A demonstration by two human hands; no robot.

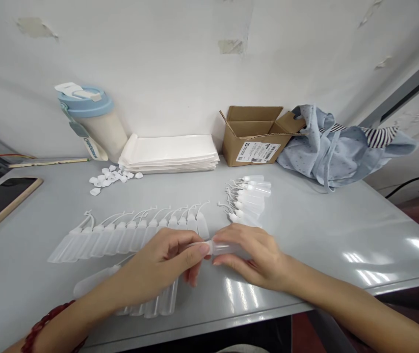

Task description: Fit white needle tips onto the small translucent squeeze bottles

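Observation:
Over the front middle of the table, both hands meet on one translucent plastic squeeze bottle [221, 248]. My left hand [174, 257] pinches its white neck between thumb and fingers. Around the body of the bottle, my right hand [251, 252] is closed, palm down. Behind my left hand runs a row of similar bottles [110, 240] with thin white strap tips. More bottles [158, 301] lie partly hidden under my left forearm. A smaller cluster of capped bottles [248, 198] is beyond my right hand.
Small white caps [110, 176] lie in a loose pile at the back left. Behind them are a blue-lidded cup [95, 117] and a stack of white envelopes [170, 152]. An open cardboard box [257, 142] and blue cloth [323, 152] stand back right; a phone [1, 203] lies far left.

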